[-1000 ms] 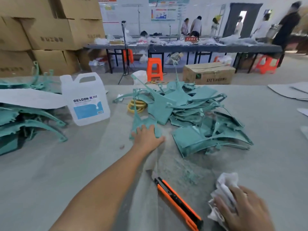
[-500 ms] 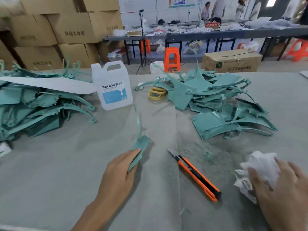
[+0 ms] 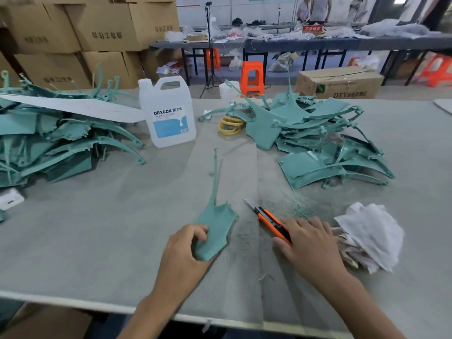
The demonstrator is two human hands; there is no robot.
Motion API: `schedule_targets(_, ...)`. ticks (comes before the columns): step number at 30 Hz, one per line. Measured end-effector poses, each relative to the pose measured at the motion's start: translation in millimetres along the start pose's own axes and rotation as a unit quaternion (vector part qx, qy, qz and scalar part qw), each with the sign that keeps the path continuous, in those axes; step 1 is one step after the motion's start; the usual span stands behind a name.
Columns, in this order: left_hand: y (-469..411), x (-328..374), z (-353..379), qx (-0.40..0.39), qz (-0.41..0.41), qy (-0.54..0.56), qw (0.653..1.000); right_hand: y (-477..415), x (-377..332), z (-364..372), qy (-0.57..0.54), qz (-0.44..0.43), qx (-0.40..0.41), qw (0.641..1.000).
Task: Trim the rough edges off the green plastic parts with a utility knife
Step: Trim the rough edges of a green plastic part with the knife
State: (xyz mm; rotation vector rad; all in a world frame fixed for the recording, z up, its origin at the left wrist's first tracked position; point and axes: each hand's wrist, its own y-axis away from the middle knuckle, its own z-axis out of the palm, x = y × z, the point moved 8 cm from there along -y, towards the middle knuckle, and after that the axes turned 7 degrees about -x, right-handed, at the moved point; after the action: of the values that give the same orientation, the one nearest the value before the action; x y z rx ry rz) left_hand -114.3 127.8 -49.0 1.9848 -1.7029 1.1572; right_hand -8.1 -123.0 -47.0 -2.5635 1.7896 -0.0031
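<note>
Left grip (image 3: 182, 255) pinches one green plastic part (image 3: 216, 228) at the near centre of the surface (image 3: 97, 228). Right grip (image 3: 308, 245), fingers nearly straight, rests on the utility knife (image 3: 266, 217) handle just beside it.

**Matt plastic, fuzzy felt, soft cloth**

The green plastic part (image 3: 215, 231) looks smooth and matt, with a ragged edge. The utility knife (image 3: 267, 220) has an orange plastic body and a bare metal blade. The grey tabletop (image 3: 122, 228) is fuzzy matt felt, the rag (image 3: 374, 236) crumpled white cloth, the jug (image 3: 168, 113) translucent plastic.
</note>
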Motion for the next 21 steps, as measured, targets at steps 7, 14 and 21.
schedule_targets(7,-18.6,-6.8,23.8,-0.107,-0.006,-0.065,0.992,3.4,9.3,-5.6,-0.145,0.009,0.005,0.989)
schedule_targets(14,-29.2,-16.1,3.9,-0.014,-0.041,0.05,0.998,35.3,-21.8,-14.2,-0.484,-0.076,-0.086,0.867)
schedule_targets(21,-33.6,-21.8,-2.7,0.011,-0.06,0.055,0.997,35.8,-51.0,-13.7,-0.462,-0.114,-0.107,0.873)
